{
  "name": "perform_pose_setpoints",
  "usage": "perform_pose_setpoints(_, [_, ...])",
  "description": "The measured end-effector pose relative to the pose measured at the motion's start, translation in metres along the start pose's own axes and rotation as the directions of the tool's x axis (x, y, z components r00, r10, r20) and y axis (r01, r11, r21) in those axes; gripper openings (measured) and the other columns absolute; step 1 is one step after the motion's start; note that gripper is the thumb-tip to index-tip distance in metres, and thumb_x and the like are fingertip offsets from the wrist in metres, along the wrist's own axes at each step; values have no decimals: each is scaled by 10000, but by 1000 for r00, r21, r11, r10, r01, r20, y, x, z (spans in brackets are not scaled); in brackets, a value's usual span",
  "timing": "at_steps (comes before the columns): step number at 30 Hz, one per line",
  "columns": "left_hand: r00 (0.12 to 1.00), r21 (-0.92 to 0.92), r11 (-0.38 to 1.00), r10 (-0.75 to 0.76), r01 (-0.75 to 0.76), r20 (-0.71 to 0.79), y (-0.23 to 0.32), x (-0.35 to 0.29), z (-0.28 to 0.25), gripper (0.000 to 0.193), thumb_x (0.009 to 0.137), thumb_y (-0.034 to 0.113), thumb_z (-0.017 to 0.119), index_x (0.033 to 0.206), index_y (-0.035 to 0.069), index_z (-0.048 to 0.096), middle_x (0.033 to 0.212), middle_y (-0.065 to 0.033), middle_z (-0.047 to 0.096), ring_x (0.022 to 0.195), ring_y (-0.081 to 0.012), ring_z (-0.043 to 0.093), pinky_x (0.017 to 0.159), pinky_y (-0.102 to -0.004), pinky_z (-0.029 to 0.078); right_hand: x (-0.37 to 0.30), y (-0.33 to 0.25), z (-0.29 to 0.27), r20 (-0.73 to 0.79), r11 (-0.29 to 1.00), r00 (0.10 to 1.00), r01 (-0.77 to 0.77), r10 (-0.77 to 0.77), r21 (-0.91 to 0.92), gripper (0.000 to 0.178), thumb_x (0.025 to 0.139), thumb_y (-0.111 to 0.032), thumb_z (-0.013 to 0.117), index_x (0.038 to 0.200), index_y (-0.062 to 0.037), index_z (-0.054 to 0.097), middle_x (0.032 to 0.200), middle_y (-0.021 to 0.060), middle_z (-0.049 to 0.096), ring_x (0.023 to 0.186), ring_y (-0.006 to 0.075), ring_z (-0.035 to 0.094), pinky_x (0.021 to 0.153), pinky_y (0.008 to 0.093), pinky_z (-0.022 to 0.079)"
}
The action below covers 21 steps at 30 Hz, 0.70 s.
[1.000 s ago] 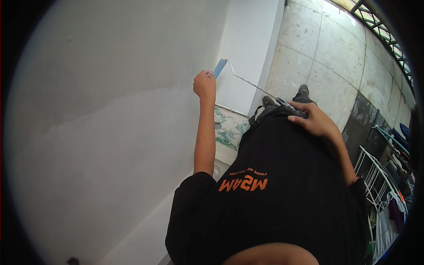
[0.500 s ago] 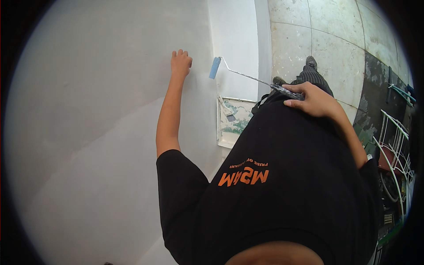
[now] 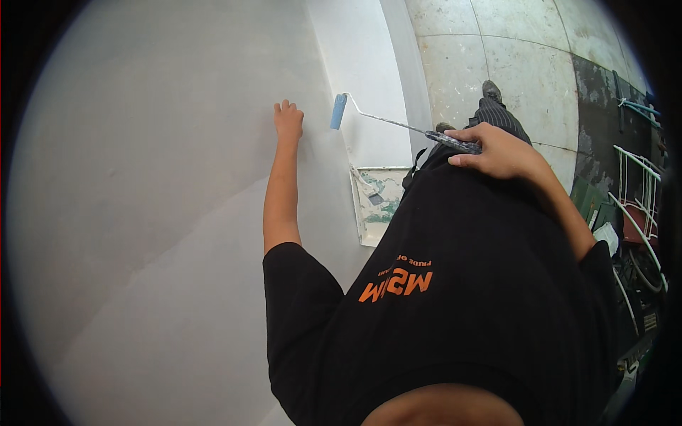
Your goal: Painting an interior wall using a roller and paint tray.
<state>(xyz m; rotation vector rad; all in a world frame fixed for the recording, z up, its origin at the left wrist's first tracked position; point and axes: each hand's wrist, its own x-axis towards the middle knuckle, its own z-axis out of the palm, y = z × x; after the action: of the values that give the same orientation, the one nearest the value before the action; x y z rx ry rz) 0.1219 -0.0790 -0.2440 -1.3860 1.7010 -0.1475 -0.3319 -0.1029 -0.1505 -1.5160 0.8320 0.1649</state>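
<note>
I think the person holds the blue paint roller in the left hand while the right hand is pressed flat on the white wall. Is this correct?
Not quite: the hands are swapped. In the head view the right hand grips the handle of the blue paint roller, and the left hand is the one pressed on the white wall.

I see a floor (image 3: 518, 50) of large pale tiles, scuffed and speckled with paint, running along the right side of the white wall. Close against the wall's foot lies a paint tray (image 3: 376, 206), white and smeared with green, directly on the tiles. Farther right the floor darkens to a stained patch (image 3: 597, 113), where a white wire rack (image 3: 639, 192) and some clutter stand at the edge.
</note>
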Motion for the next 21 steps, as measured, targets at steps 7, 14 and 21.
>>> perform_pose_setpoints(7, [999, 47, 998, -27, 28, -23, 5, 2, 15, 114, 688, 105, 640, 769, 180, 670, 860, 11, 572, 978, -179, 457, 904, -356, 300, -2, 5, 6, -35, 1000, 999, -3, 4, 23, 533, 777, -322, 646, 1194, -19, 514, 1066, 219, 588, 1014, 320, 564, 891, 329, 419])
perform_pose_setpoints(14, [1000, 70, 997, -17, 16, 14, 3, 5, 20, 131, 661, 98, 659, 778, 157, 663, 911, -2, 570, 1001, -185, 455, 915, -367, 302, -7, -3, 3, -16, 999, 1000, -5, 5, 46, 522, 779, -316, 642, 1190, -18, 518, 1066, 219, 587, 1011, 323, 565, 891, 327, 418])
perform_pose_setpoints(21, [996, 92, 995, -56, 50, 69, -6, 10, 27, 189, 613, 169, 704, 799, 171, 670, 928, 3, 574, 1016, -190, 443, 926, -368, 296, -6, 1, 5, -32, 1000, 999, -1, 1, 15, 539, 780, -313, 645, 1219, -39, 496, 1009, 219, 597, 911, 286, 569, 832, 321, 426])
